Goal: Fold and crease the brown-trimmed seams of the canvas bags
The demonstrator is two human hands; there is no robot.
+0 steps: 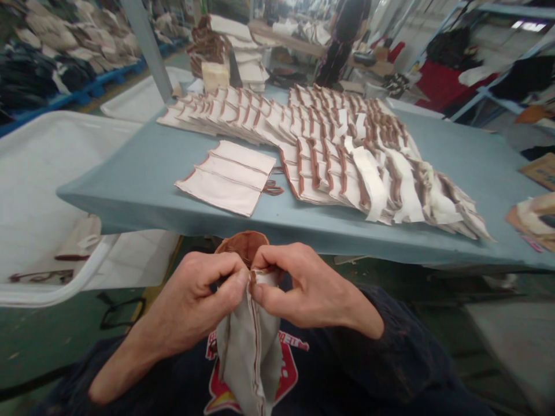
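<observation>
My left hand (197,297) and my right hand (303,289) both pinch the top of a small cream cloth pouch (249,352) with brown trim, held in front of my chest below the table's front edge. The pouch hangs down between my hands, and its brown rim (243,242) sticks up above my fingers. On the blue-grey table (143,179) ahead lie three similar flat pouches (228,176) fanned together, with a long overlapping row of several more pouches (347,156) behind and to the right.
A white tub (39,202) stands to the left of the table with a pouch inside. Stacked pouches (238,52) sit at the table's far edge. A person in dark clothes (342,34) stands beyond. Cardboard pieces (535,214) lie at the right edge.
</observation>
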